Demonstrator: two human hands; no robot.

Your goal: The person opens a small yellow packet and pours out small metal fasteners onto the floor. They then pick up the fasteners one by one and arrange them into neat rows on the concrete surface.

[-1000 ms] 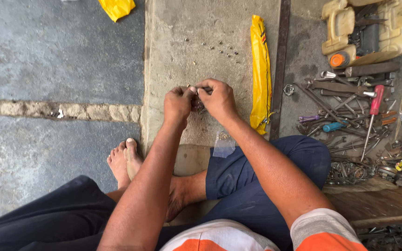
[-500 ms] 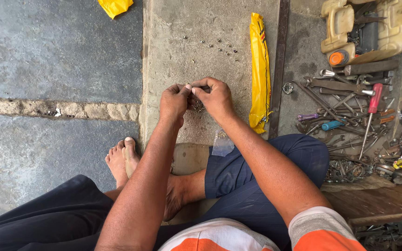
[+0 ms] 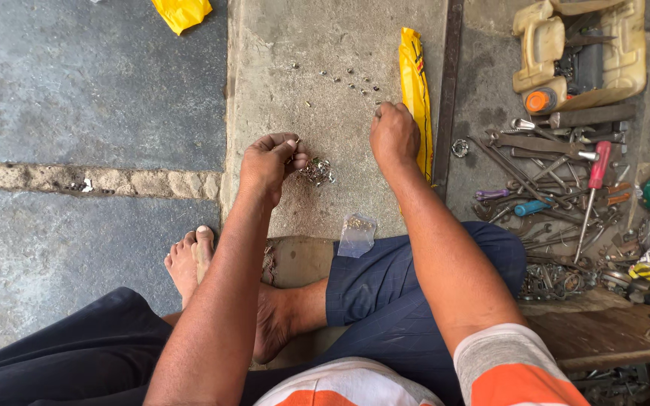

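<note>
The left hand (image 3: 268, 162) pinches a small metal assembly (image 3: 316, 171) just above the concrete slab (image 3: 295, 90). The right hand (image 3: 394, 134), fingers curled, reaches the scattered small parts (image 3: 351, 79), apparently picking one. Fitting it would demand a fine pinch.

Single view, worn on the head, looking almost straight down from above a seated body. Near enough for both forearms to fill the lower half, the left hand (image 3: 268, 162) and right hand (image 3: 393, 135) just above centre. Facing forward over the concrete slab (image 3: 287, 83), with the top edge farthest out and the bottom edge at the chest. Left side taken by grey floor (image 3: 77, 98), right side by a spread of tools (image 3: 551, 165). No second view to share anything with.
</note>
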